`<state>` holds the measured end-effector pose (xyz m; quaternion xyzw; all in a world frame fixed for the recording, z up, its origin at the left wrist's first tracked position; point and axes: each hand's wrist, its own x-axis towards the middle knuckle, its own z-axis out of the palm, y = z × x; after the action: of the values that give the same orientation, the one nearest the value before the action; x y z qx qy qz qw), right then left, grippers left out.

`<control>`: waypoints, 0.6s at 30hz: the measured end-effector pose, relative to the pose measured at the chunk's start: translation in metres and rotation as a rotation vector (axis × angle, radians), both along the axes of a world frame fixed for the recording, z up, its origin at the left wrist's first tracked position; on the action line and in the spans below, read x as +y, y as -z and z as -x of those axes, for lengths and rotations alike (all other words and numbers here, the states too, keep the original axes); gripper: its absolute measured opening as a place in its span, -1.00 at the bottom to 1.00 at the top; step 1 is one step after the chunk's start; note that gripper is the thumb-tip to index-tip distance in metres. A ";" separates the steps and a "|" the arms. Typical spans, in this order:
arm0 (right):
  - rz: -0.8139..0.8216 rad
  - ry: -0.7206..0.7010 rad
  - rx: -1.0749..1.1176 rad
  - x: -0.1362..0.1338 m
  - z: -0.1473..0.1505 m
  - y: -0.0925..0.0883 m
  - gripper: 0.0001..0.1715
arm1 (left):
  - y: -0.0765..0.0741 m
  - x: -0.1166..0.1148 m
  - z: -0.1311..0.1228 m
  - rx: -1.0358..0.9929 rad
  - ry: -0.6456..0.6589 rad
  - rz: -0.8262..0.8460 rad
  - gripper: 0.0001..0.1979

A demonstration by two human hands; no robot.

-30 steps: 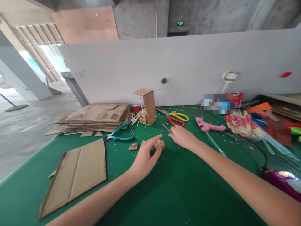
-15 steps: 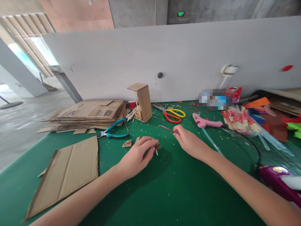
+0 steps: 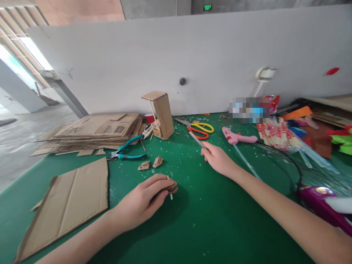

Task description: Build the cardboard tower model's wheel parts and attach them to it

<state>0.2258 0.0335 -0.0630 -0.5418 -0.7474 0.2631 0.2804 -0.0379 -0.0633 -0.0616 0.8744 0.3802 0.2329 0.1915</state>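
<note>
My left hand (image 3: 145, 200) is closed around a small round cardboard piece with a thin stick through it (image 3: 172, 188), held just above the green table (image 3: 209, 220). My right hand (image 3: 217, 159) grips a slim metal tool, perhaps a blade or tweezers (image 3: 196, 139), pointing up and away toward the scissors. Two small cardboard scraps (image 3: 151, 164) lie on the table beyond my left hand. A small upright cardboard model (image 3: 161, 113) stands near the back wall.
Teal pliers (image 3: 125, 150), yellow and orange scissors (image 3: 199, 129) and a pink glue gun (image 3: 238, 137) lie at the back. Flat cardboard sheets (image 3: 90, 132) are stacked left; a loose cardboard panel (image 3: 68, 201) lies nearer. Packaged sticks (image 3: 277, 137), coloured paper and a purple device (image 3: 324, 207) sit right.
My left hand closed on the small round piece and drew it toward me. My right hand lifted the metal tool off the table and tilted it upward.
</note>
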 end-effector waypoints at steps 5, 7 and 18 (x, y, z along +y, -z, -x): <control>-0.015 -0.015 0.054 0.000 0.000 0.002 -0.71 | 0.001 0.004 0.002 -0.005 -0.034 0.004 -0.67; -0.038 -0.044 0.054 -0.001 0.000 0.002 -0.70 | 0.001 0.016 0.002 -0.023 -0.076 -0.022 -0.69; -0.049 -0.005 0.110 -0.002 0.002 -0.001 -0.71 | -0.003 0.054 0.001 -0.016 -0.124 -0.108 -0.68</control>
<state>0.2234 0.0310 -0.0618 -0.5176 -0.7384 0.2748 0.3337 -0.0390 -0.0091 -0.0586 0.8562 0.4192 0.2713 0.1324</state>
